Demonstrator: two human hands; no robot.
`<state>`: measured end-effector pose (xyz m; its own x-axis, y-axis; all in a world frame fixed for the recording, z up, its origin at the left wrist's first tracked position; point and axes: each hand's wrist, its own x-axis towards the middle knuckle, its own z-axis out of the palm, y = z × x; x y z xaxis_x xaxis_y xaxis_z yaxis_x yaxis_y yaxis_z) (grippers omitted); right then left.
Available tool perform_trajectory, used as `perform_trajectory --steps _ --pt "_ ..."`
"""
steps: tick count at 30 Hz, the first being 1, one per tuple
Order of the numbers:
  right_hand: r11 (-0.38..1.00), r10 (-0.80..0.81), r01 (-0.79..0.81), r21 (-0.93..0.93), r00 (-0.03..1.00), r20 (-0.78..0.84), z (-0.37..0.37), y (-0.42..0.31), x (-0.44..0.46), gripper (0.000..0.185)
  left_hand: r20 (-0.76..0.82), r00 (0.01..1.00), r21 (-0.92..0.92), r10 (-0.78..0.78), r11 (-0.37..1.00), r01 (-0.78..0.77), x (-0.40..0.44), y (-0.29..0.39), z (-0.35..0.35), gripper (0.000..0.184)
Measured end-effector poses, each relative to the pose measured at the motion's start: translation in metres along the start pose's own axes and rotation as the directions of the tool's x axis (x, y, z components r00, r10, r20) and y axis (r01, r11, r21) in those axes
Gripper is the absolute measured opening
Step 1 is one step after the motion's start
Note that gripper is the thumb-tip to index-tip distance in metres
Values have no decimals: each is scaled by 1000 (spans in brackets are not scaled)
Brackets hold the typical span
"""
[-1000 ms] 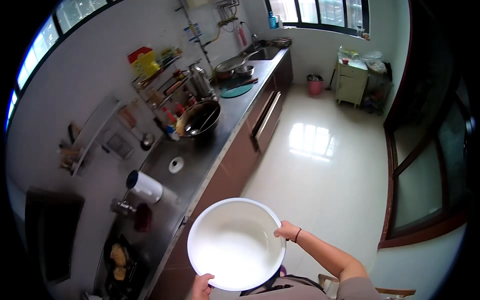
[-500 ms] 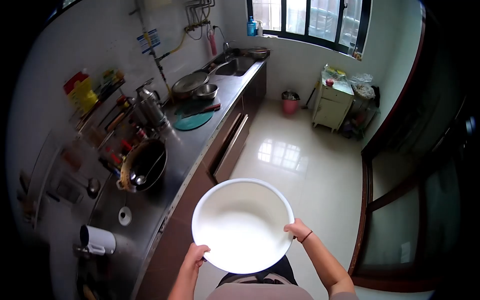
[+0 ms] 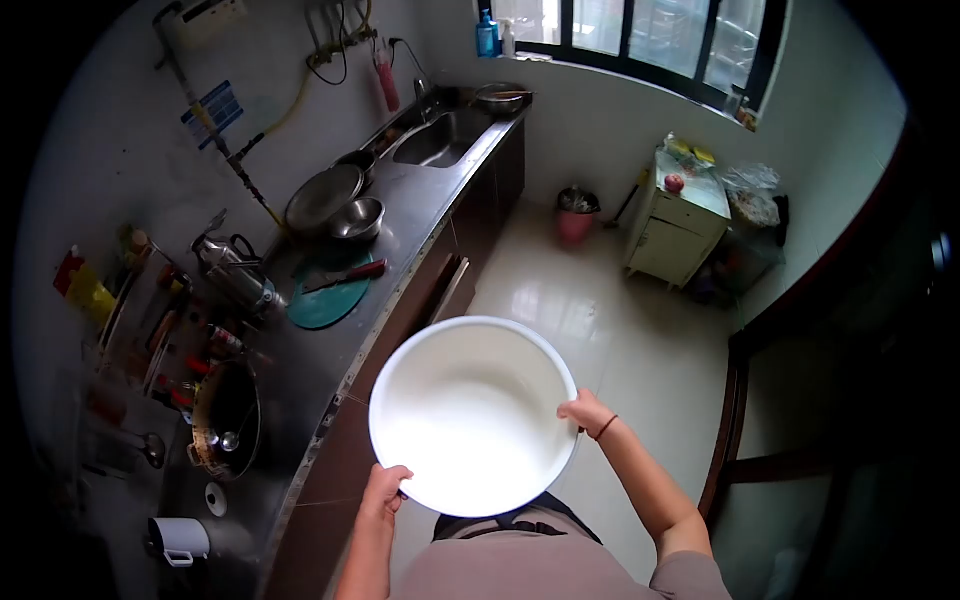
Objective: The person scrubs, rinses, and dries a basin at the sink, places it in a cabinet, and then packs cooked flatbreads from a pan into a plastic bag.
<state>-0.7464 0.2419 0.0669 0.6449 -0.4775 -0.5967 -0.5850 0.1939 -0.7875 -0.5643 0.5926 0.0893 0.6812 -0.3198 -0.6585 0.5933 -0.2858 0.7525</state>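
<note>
White basin (image 3: 480, 420), gripped by fingers (image 3: 397, 473), ladle (image 3: 230, 441) in wok (image 3: 239, 387)

Most fingers of the left hand (image 3: 384, 490) and right hand (image 3: 589, 413) are lost to me beneath the rim of the white basin (image 3: 470, 430). I can't read the blue wall notice (image 3: 213, 114), too small from here, nor tell what fills the pink bin (image 3: 573, 229); the window (image 3: 657, 42) is cut off above.

I see a lg., round, deep white basin (image 3: 475, 430), smooth-walled, w/ a thin, faintly bluish rim (image 3: 480, 321). It's held mid-air by opp. sides, open side up; interior greyish twd. the far wall, glaring white nr. side.
</note>
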Motion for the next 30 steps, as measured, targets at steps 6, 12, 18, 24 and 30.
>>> perform_trajectory --steps 6,12,18,24,30 --pt "999 -17 20 -44 997 76 -38 -98 133 30 -85 996 -141 27 989 -39 86 81 64 42" --pt "998 -13 21 -65 994 113 -64 -203 285 29 -101 993 -191 65 978 -84 220 170 109 48" --pt "998 8 -2 -68 996 89 -98 -300 407 28 -108 994 -270 14 962 -43 322 278 161 42" --pt "993 31 -13 -120 989 147 -120 -377 528 33 -164 985 -328 52 939 -104 410 344 200 43" --pt "977 51 12 -214 957 285 -125 -442 644 40 -282 958 -411 -43 908 -81 469 377 241 48"
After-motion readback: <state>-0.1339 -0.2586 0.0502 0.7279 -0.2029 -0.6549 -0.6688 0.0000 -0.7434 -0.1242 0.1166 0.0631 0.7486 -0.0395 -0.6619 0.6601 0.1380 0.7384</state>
